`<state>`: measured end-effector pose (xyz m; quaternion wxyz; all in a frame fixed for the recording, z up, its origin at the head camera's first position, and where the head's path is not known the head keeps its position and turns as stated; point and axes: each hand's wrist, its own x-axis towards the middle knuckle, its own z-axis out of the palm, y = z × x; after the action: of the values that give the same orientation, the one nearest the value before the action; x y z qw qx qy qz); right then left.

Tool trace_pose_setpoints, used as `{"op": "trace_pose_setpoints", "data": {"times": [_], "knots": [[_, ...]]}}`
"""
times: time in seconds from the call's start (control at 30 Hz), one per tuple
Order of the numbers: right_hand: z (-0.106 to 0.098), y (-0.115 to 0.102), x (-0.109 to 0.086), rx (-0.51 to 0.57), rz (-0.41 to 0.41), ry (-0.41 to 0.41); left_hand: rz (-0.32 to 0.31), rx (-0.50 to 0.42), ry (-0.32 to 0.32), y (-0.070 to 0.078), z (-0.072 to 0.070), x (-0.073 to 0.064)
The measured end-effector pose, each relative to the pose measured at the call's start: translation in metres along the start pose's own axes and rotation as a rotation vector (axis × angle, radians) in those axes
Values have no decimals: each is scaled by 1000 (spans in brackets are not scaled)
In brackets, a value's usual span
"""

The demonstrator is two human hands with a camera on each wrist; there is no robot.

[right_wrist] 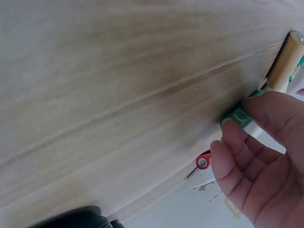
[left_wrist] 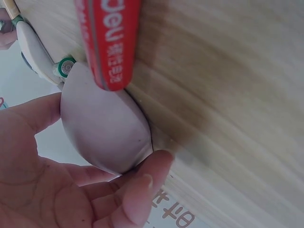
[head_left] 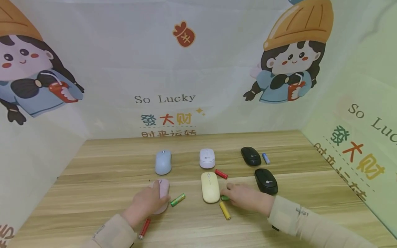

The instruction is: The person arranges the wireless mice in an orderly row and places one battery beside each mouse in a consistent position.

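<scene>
My left hand (head_left: pixel 145 202) grips a pink computer mouse (head_left: pixel 164 187) by its sides, thumb on one side and fingers on the other in the left wrist view. A red battery (left_wrist: pixel 111 42) lies close to this mouse's near end. To its right is a green battery (head_left: pixel 178 200). My right hand (head_left: pixel 246 197) pinches another green battery (right_wrist: pixel 238 115) between thumb and fingertip, low over the wood. That battery is partly hidden by the fingers, beside the right edge of a yellow mouse (head_left: pixel 210 187). Just below lies a yellow battery (head_left: pixel 225 210).
Farther back stand a blue mouse (head_left: pixel 163 162) and a white mouse (head_left: pixel 206 158), with a red battery (head_left: pixel 221 174) near the white one. Two black mice, one at the back (head_left: pixel 251 156) and one nearer (head_left: pixel 266 181), sit at right by a blue battery (head_left: pixel 266 158). Printed cloth walls surround the table.
</scene>
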<state>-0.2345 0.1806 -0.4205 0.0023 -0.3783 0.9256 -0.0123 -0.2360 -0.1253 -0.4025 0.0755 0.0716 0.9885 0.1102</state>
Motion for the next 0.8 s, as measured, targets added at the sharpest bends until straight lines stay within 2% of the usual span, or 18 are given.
{"op": "trace_pose_setpoints", "data": {"times": [0.2,0.33,0.47,0.63,0.8], "knots": [[-7,0,-3,32,2,-31,0,9,-3,1,-1,1],[-16,12,-10,89,68,-25,-14,13,-11,2,-1,1],[-30,37,-20,154,183,37,-21,14,-15,2,-1,1],[-47,81,-39,368,360,39,-24,20,-17,3,-1,1],[-42,116,-60,426,478,36,-28,23,-17,3,-1,1]]}}
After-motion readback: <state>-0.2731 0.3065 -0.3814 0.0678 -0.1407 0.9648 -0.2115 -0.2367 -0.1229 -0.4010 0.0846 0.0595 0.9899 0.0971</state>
